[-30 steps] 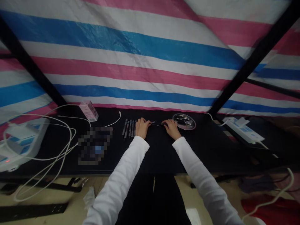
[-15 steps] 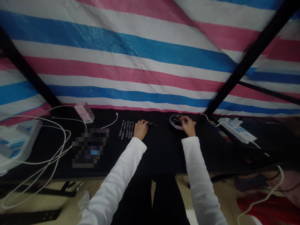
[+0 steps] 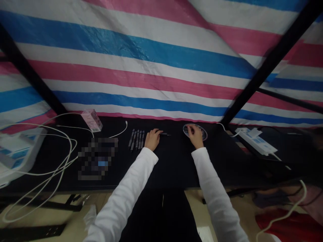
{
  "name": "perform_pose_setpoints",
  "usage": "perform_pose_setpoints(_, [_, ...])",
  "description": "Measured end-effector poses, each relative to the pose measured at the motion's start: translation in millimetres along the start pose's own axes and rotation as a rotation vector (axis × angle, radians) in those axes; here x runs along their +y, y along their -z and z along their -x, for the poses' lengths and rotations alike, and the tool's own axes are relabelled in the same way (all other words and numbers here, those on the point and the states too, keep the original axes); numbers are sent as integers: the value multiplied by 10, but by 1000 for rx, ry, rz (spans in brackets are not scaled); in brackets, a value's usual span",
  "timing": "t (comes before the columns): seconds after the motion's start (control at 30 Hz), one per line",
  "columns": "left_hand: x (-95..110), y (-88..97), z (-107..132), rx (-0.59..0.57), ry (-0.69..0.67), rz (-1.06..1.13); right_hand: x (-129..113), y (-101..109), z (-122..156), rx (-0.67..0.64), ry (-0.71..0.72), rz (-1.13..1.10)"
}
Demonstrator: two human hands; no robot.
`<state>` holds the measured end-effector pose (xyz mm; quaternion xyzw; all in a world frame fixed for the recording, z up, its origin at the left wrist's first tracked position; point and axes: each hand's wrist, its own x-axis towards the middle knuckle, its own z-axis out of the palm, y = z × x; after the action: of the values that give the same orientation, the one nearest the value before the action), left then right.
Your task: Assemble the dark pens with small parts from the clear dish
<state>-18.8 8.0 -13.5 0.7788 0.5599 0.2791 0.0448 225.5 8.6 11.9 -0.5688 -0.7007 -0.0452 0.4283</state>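
My left hand [image 3: 152, 139] rests on the black table [image 3: 174, 161], its fingers closed on a thin dark pen part [image 3: 165, 134] that points right. Just left of it lies a row of several dark pens [image 3: 136, 138]. My right hand [image 3: 195, 135] is over the small round dish [image 3: 203, 133] at the back of the table. Its fingers are curled down into the dish, and whether they grip anything is hidden. Both arms wear white sleeves.
A pink box [image 3: 92, 119] stands at the back left, with white cables [image 3: 50, 158] looped beside it and a white box [image 3: 15, 158] at the far left. A white power strip [image 3: 257, 140] lies at the right. A striped tarp [image 3: 151, 67] backs the table.
My right hand left the pen part held at the centre and moved right to the round dish, then shifted slightly left over it. The left hand stayed put.
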Motion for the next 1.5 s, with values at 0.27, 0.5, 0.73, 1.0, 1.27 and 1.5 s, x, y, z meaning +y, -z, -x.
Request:
perform_pose_setpoints(0.27, [-6, 1, -6, 16, -53, -37, -246, -393, 95, -263, 133, 175])
perform_pose_setpoints(0.5, [-54, -49, -17, 46, -94, -32, -296, -459, 113, -307, 192, 159])
perform_pose_setpoints(0.73, [-58, -51, -19, 62, -115, -23, -337, -468, 142, -313, 216, 217])
perform_pose_setpoints(1.0, [-68, -72, -49, 57, -90, -11, -322, -275, 97, -279, 189, 338])
perform_pose_setpoints(1.27, [-52, -47, -33, 56, -100, -23, -40, -36, 76, -53, -57, 521])
perform_pose_setpoints(1.5, [13, 34, -6, 163, 5, -106, -193, -277, 119, -177, 147, 348])
